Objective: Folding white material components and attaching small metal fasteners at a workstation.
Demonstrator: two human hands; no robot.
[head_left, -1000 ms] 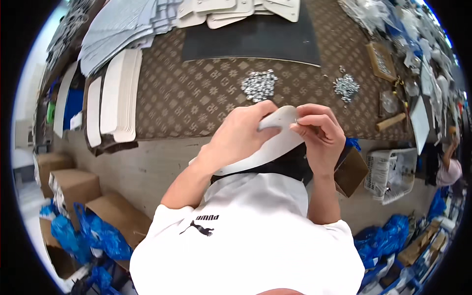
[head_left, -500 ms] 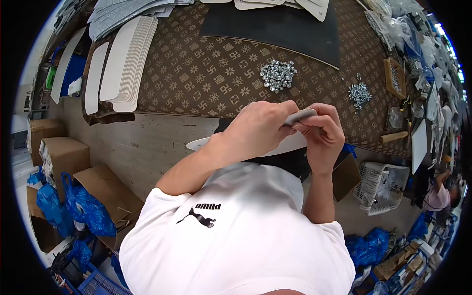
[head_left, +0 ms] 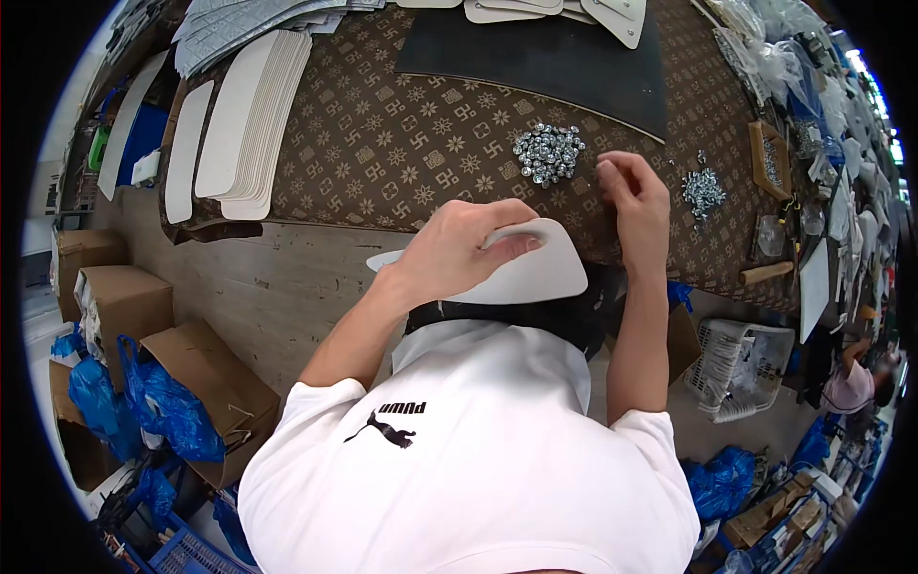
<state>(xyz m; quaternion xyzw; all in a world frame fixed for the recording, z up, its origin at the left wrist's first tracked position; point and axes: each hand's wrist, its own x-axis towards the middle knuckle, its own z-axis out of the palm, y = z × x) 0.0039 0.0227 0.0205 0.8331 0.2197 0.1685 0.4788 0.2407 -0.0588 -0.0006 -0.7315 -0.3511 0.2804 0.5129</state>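
Observation:
My left hand (head_left: 461, 251) is closed around the upper edge of a white rounded panel (head_left: 550, 273), its thumb lying over the panel's face. The panel hangs between the table's front edge and my body. My right hand (head_left: 639, 196) is off the panel, over the front of the table. Its thumb and index finger come together in a pinch; anything between them is too small to make out. Just left of those fingertips lies a heap of shiny clear round buttons (head_left: 549, 154). To the right is a smaller pile of little metal fasteners (head_left: 703, 192).
A row of white panels (head_left: 251, 124) leans at the table's left. A black mat (head_left: 535, 67) lies farther back, with more panels (head_left: 612, 17) on it. On the right are a wooden tray (head_left: 769, 158) and a wooden handle (head_left: 767, 274). A white basket (head_left: 741, 364) stands below.
My right hand has let go of the panel and moved away toward the space between the two piles. The panel now shows more of its face, still in my left hand.

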